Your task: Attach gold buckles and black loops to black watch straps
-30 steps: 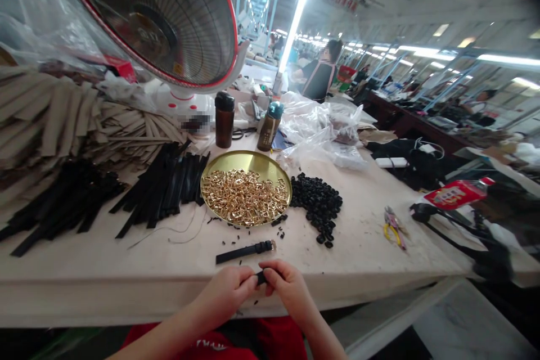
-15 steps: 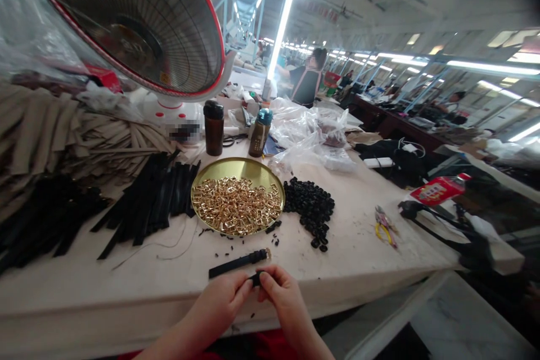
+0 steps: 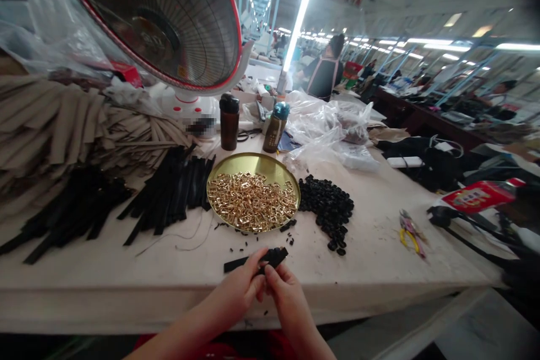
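My left hand [image 3: 247, 277] and my right hand [image 3: 283, 287] meet at the front of the table, fingers pinched close together. Between them is a short black strap [image 3: 276, 257], its free end pointing up and to the right. Partly behind my left fingers, another black strap [image 3: 234, 264] lies flat on the table; its buckle end is now largely covered. Just beyond is a round gold tray [image 3: 248, 163] heaped with gold buckles [image 3: 253, 202]. To its right is a pile of small black loops [image 3: 327, 208].
Black strips [image 3: 169, 197] and beige strips [image 3: 76, 118] are heaped on the left below a large fan [image 3: 160, 22]. Two bottles, a dark one [image 3: 229, 124] and a blue-capped one [image 3: 275, 128], stand behind the tray. Pliers [image 3: 411, 234] and a red-labelled bottle [image 3: 481, 196] lie right.
The view has shifted, so the table things appear farther right. The black piece between my fingers now sticks out up and right, overlapping the lying strap; my left fingers have moved up.
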### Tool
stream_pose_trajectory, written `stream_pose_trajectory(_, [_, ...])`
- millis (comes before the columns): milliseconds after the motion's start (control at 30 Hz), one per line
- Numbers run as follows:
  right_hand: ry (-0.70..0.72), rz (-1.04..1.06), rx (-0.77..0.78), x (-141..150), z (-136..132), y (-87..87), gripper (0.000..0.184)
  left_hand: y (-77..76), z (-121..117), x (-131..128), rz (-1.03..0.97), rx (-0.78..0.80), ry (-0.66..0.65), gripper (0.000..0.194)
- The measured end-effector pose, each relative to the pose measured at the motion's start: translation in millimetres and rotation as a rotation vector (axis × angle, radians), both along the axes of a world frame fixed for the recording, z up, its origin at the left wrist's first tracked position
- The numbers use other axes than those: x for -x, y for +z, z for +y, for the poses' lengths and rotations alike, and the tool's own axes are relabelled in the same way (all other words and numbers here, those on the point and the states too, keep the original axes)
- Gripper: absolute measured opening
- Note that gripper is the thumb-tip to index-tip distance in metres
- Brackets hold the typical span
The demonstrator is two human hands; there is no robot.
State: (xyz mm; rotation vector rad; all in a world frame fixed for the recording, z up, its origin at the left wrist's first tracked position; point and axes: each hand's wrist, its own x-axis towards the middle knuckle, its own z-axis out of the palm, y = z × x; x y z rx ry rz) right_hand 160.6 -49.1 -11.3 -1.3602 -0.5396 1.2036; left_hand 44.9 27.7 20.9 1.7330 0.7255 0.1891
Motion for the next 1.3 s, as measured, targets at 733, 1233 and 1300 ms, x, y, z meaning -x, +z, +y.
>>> stream_pose_trajectory(733, [0.424, -1.642, 0.352, -110.1, 136.4, -3.0, 0.024, -4.0, 41.6, 0.5, -0.095, 0.269, 0.287, 0.020])
stream_pose_trajectory(1233, [0.262, -0.123, 0.010, -20.9, 52.5, 47.1, 0.026, 19.2, 33.5, 7.1, -0.148, -0.063, 0.364, 0.025])
stream_pose_trajectory(1300, [0.259, 0.073, 0.020, -11.4, 40.3, 48.3, 0.026, 17.9, 31.0, 5.4, -0.137, -0.040, 0.346, 0.021])
